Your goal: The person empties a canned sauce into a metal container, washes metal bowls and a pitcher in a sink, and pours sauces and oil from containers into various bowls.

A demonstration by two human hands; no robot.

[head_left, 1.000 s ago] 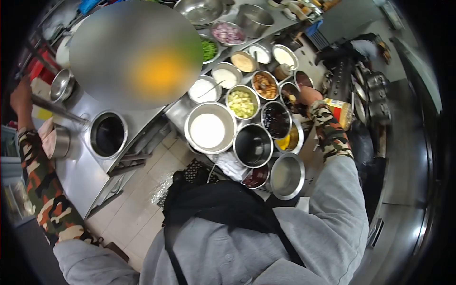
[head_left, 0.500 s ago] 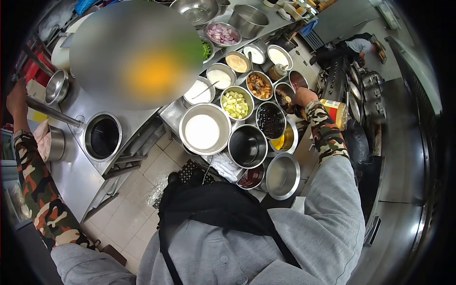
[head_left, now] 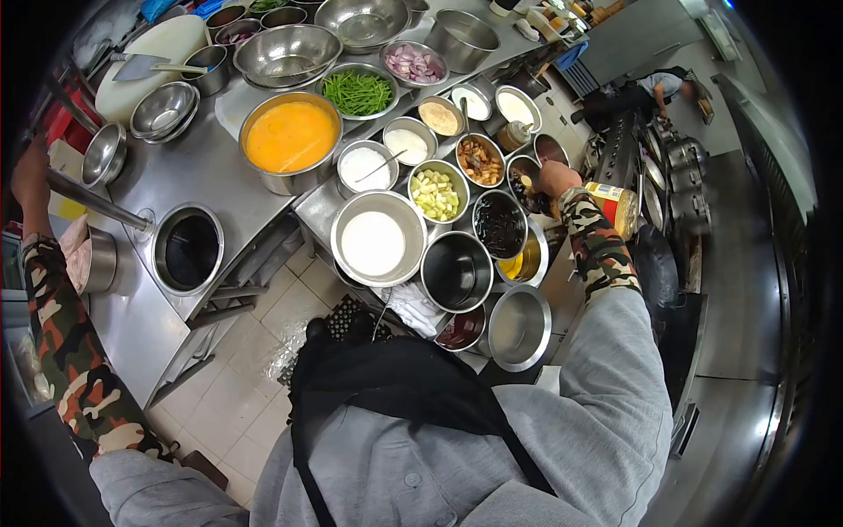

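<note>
At the far left edge, my left hand (head_left: pixel 32 180) is raised near a metal post (head_left: pixel 101 202); its fingers fade into the dark border. On the right, my right hand (head_left: pixel 558 179) reaches over a metal pot with dark contents (head_left: pixel 524 178), its fingers curled; what they hold is too small to make out. A jar with a red and yellow label (head_left: pixel 612 206) is beside the right wrist. Close by are a pot of dark strips (head_left: pixel 499 225), a pot of browned pieces (head_left: pixel 479 161) and a bowl of pale green cubes (head_left: pixel 435 194).
A pot of orange liquid (head_left: pixel 292 138), a bowl of chopped greens (head_left: pixel 357 92) and a pot of black liquid (head_left: pixel 189 250) stand on steel counters. A cleaver (head_left: pixel 140 67) lies on a round board (head_left: pixel 167 46). Another person (head_left: pixel 660 90) is beyond the stove.
The large blur over the upper left counter is gone, showing the orange liquid, bowls and board. The view has shifted slightly; my right hand remains over the same pots.
</note>
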